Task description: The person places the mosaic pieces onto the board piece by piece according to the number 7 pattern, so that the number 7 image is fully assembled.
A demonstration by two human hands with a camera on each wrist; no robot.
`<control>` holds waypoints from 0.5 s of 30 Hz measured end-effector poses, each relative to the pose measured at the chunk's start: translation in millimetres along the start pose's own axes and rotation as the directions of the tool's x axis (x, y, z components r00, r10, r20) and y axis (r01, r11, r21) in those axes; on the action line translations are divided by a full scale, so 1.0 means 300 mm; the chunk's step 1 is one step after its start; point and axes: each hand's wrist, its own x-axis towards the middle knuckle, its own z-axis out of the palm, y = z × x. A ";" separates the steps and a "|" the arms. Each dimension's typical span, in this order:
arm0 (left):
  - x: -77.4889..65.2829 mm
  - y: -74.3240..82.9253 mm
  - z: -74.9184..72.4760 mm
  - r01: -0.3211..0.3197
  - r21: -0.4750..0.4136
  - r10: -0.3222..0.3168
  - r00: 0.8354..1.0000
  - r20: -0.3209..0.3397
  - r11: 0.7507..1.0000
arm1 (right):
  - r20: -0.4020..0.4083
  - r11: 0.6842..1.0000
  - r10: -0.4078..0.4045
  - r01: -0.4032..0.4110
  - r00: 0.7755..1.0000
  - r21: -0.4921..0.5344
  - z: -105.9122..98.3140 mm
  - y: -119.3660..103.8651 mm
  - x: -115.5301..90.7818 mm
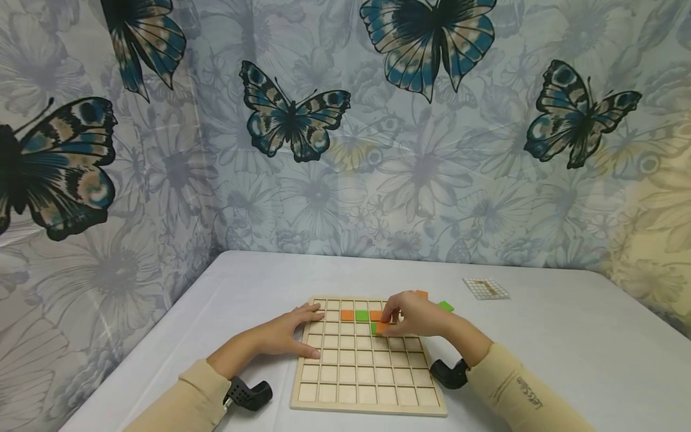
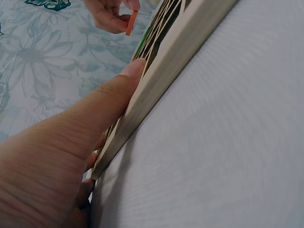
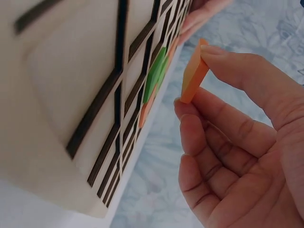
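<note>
A wooden grid board (image 1: 348, 375) lies on the table. In its upper part an orange tile (image 1: 347, 315), a green tile (image 1: 361, 315) and another orange tile (image 1: 375, 315) sit in a row. Just below the right one is a second green tile (image 1: 373, 329), partly hidden. My right hand (image 1: 418, 314) pinches an orange square tile (image 3: 194, 73) between thumb and fingers, held above the board in the right wrist view. My left hand (image 1: 283, 333) rests with spread fingers on the board's left edge; its thumb (image 2: 118, 92) lies over the rim.
Beyond the board's upper right corner lie a loose orange tile (image 1: 422, 294) and a loose green tile (image 1: 445, 306), both partly covered by my right hand. A small patterned grid card (image 1: 487, 289) lies farther back on the white-covered table (image 1: 540, 354). Butterfly-print curtains (image 1: 378, 198) stand behind.
</note>
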 end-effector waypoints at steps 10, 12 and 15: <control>-0.001 0.001 0.000 0.001 -0.007 -0.001 1.000 -0.001 1.000 | 0.016 1.000 0.001 -0.002 1.000 0.013 0.016 -0.011 0.017; -0.001 0.002 0.000 0.002 -0.009 -0.002 1.000 -0.002 1.000 | 0.024 1.000 0.008 -0.008 1.000 0.029 0.017 -0.013 0.016; -0.002 0.003 -0.001 0.002 -0.009 -0.002 1.000 -0.001 1.000 | 0.035 0.999 0.022 -0.024 0.999 0.045 0.018 -0.017 0.015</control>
